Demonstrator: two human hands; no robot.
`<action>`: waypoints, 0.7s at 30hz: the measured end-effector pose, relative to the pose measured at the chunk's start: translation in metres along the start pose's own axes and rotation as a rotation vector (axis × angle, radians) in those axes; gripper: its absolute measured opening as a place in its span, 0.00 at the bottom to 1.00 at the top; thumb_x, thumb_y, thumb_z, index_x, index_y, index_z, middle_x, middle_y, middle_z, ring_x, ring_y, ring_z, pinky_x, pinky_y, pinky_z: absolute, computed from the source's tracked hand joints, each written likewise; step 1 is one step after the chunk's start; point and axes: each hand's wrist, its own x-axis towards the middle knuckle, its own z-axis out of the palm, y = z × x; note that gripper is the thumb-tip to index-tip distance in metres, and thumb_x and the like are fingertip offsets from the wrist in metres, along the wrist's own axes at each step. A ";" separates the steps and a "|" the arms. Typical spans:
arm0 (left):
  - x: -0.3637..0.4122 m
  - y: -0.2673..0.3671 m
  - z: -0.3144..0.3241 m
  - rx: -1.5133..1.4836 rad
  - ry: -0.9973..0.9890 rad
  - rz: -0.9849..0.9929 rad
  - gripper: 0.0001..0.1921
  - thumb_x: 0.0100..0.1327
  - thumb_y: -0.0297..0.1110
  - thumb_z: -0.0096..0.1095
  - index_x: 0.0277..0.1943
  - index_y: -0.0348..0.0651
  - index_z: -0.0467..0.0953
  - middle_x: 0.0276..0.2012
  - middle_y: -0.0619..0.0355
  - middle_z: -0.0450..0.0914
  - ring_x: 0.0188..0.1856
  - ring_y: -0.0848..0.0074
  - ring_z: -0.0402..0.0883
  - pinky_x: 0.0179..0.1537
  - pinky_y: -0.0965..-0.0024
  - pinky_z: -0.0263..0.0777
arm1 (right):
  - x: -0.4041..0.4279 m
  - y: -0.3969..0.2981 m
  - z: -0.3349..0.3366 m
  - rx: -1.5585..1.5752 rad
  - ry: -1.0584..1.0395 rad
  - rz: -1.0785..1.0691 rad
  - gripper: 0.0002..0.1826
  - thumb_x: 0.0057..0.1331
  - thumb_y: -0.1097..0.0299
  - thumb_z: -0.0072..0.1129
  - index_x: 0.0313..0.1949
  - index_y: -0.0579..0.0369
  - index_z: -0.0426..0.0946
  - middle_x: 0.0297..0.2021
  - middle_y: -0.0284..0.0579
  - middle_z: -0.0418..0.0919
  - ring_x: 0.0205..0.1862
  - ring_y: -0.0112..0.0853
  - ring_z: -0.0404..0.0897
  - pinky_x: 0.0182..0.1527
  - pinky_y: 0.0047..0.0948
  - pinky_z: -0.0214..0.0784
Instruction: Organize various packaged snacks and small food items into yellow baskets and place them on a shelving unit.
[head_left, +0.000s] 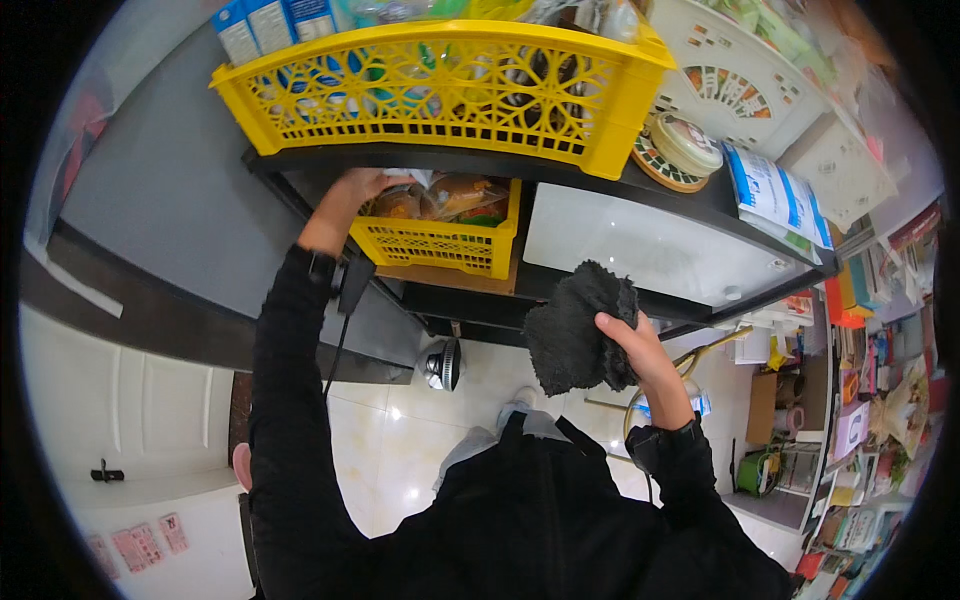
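Note:
My right hand (640, 349) grips a dark grey cloth (574, 334) with frayed edges, held in front of the shelf unit. My left hand (365, 184) reaches under the upper shelf, at the back left of the lower yellow plastic basket (442, 244). Its fingers are at a white piece of packaging (409, 176); the shelf edge partly hides them, so I cannot tell whether they hold it. Inside that basket lie clear plastic bags of brownish food (465, 196).
Above stands a larger yellow openwork basket (442, 90) full of packages. To its right are a round tin (686, 144), a blue-and-white packet (780, 199) and a white basket (742, 82). A white panel (622, 244) fronts the lower right. A round chrome-and-black object (441, 365) stands on the tiles.

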 end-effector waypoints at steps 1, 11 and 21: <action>0.015 0.003 -0.002 -0.095 -0.040 0.051 0.16 0.61 0.36 0.47 0.50 0.37 0.65 0.45 0.52 0.72 0.44 0.59 0.73 0.46 0.62 0.69 | -0.003 0.001 -0.005 0.009 0.008 -0.002 0.24 0.57 0.67 0.53 0.51 0.64 0.62 0.46 0.44 0.69 0.47 0.29 0.69 0.49 0.27 0.61; 0.057 0.009 0.000 0.548 0.043 0.181 0.15 0.60 0.34 0.48 0.48 0.37 0.68 0.45 0.51 0.73 0.47 0.60 0.71 0.47 0.62 0.66 | -0.042 0.035 -0.053 0.236 0.266 -0.040 0.25 0.56 0.66 0.53 0.52 0.64 0.61 0.47 0.46 0.68 0.49 0.32 0.68 0.52 0.29 0.59; -0.077 -0.011 0.066 1.407 0.136 0.537 0.15 0.58 0.33 0.50 0.47 0.38 0.70 0.44 0.49 0.73 0.48 0.63 0.71 0.46 0.65 0.64 | -0.040 0.057 -0.049 0.872 0.119 -0.117 0.29 0.60 0.47 0.43 0.52 0.57 0.64 0.49 0.47 0.68 0.49 0.38 0.69 0.54 0.36 0.60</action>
